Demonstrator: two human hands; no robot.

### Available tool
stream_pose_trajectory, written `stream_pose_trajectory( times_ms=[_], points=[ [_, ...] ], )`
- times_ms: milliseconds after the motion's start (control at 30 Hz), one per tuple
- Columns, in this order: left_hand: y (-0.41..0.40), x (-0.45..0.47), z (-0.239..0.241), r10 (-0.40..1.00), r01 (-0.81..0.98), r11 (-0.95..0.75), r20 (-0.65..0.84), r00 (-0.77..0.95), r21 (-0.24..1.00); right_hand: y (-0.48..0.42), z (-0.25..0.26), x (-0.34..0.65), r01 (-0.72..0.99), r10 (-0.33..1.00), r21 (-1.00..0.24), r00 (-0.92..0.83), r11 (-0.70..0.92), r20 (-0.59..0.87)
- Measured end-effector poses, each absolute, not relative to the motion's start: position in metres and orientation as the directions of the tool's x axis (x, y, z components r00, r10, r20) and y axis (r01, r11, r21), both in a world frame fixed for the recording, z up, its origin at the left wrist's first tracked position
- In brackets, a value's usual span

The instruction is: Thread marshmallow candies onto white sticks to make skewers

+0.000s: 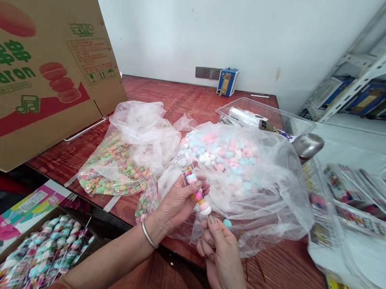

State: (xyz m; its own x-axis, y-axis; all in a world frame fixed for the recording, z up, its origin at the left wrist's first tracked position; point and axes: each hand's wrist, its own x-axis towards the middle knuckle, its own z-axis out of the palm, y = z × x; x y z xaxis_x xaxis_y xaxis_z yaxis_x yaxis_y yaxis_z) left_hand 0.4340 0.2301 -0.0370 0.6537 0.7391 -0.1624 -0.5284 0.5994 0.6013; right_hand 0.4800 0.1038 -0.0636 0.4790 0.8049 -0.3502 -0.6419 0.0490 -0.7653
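Observation:
My left hand (178, 201) is closed round a narrow clear packet (191, 178) holding a row of pink, blue and white sweets, with a white sweet at its open lower end. My right hand (217, 246) pinches a single pale blue sweet (227, 223) just below and to the right of that end. Both hands hover in front of a large clear plastic bag (245, 182) full of pink, blue and white sweets on the red wooden table (171, 97). A silver bangle sits on my left wrist.
A second clear bag of small multicoloured rings (116, 166) lies left of the big bag. A macaron carton (27, 55) leans at the left. A box of filled packets (48, 248) sits below left. A clear tray (256, 115), a blue device (227, 81) and shelving (376, 95) stand behind and right.

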Motion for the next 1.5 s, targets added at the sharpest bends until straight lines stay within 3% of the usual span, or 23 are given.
stream_pose_trajectory(
  times_ms=[67, 133, 167, 200, 267, 333, 400, 433, 600, 733, 833, 1000, 1067, 1133, 1233, 1300, 1400, 1500],
  points=[
    [0.229, 0.434, -0.036, 0.731, -0.547, 0.624, -0.171, 0.66, 0.557, 0.103, -0.063, 0.48, -0.504, 0.805, -0.862, 0.532, 0.052, -0.262],
    [0.225, 0.437, -0.034, 0.73, -0.563, 0.642, -0.193, 0.655, 0.52, 0.103, -0.064, 0.481, -0.133, 0.783, -0.99, 0.619, 0.034, -0.056],
    [0.222, 0.438, -0.033, 0.732, -0.568, 0.648, -0.206, 0.65, 0.508, 0.103, -0.065, 0.481, 0.124, 0.759, -0.992, 0.644, 0.022, 0.098],
    [0.219, 0.44, -0.033, 0.734, -0.573, 0.65, -0.217, 0.643, 0.5, 0.103, -0.066, 0.482, 0.385, 0.725, -0.923, 0.635, 0.002, 0.266],
    [0.212, 0.444, -0.032, 0.733, -0.57, 0.658, -0.243, 0.636, 0.492, 0.104, -0.069, 0.484, 0.771, 0.657, -0.631, 0.52, -0.087, 0.546],
    [0.208, 0.446, -0.033, 0.721, -0.559, 0.679, -0.285, 0.632, 0.476, 0.105, -0.071, 0.485, 0.922, 0.631, -0.334, 0.378, -0.194, 0.678],
    [0.208, 0.446, -0.035, 0.696, -0.545, 0.71, -0.328, 0.638, 0.447, 0.106, -0.072, 0.485, 0.945, 0.626, -0.217, 0.324, -0.244, 0.709],
    [0.208, 0.446, -0.036, 0.684, -0.539, 0.724, -0.341, 0.645, 0.432, 0.106, -0.072, 0.485, 0.939, 0.619, -0.247, 0.342, -0.237, 0.707],
    [0.2, 0.446, -0.044, 0.643, -0.497, 0.756, -0.344, 0.684, 0.426, 0.114, -0.072, 0.484, 0.708, 0.648, -0.694, 0.592, -0.133, 0.479],
    [0.192, 0.445, -0.047, 0.633, -0.463, 0.753, -0.321, 0.705, 0.467, 0.12, -0.069, 0.487, 0.5, 0.656, -0.858, 0.687, -0.117, 0.311],
    [0.203, 0.443, -0.042, 0.636, -0.478, 0.748, -0.292, 0.714, 0.46, 0.118, -0.066, 0.49, 0.403, 0.685, -0.911, 0.688, -0.086, 0.24],
    [0.241, 0.44, -0.036, 0.715, -0.605, 0.695, -0.284, 0.639, 0.389, 0.108, -0.067, 0.493, 0.53, 0.718, -0.847, 0.598, -0.023, 0.355],
    [0.248, 0.44, -0.034, 0.719, -0.622, 0.693, -0.296, 0.629, 0.363, 0.104, -0.07, 0.494, 0.699, 0.692, -0.714, 0.538, -0.046, 0.482],
    [0.249, 0.441, -0.034, 0.719, -0.63, 0.695, -0.314, 0.62, 0.347, 0.1, -0.073, 0.494, 0.856, 0.665, -0.504, 0.444, -0.116, 0.601],
    [0.241, 0.444, -0.034, 0.725, -0.636, 0.689, -0.329, 0.605, 0.349, 0.098, -0.076, 0.492, 0.946, 0.674, -0.275, 0.317, -0.172, 0.667],
    [0.233, 0.447, -0.036, 0.723, -0.627, 0.69, -0.313, 0.616, 0.361, 0.101, -0.076, 0.49, 0.944, 0.668, -0.276, 0.323, -0.18, 0.67],
    [0.224, 0.451, -0.04, 0.703, -0.6, 0.708, -0.295, 0.647, 0.372, 0.106, -0.074, 0.488, 0.908, 0.646, -0.379, 0.398, -0.178, 0.651],
    [0.221, 0.451, -0.041, 0.69, -0.584, 0.72, -0.297, 0.66, 0.374, 0.11, -0.071, 0.486, 0.764, 0.674, -0.629, 0.541, -0.144, 0.503]
  ],
)
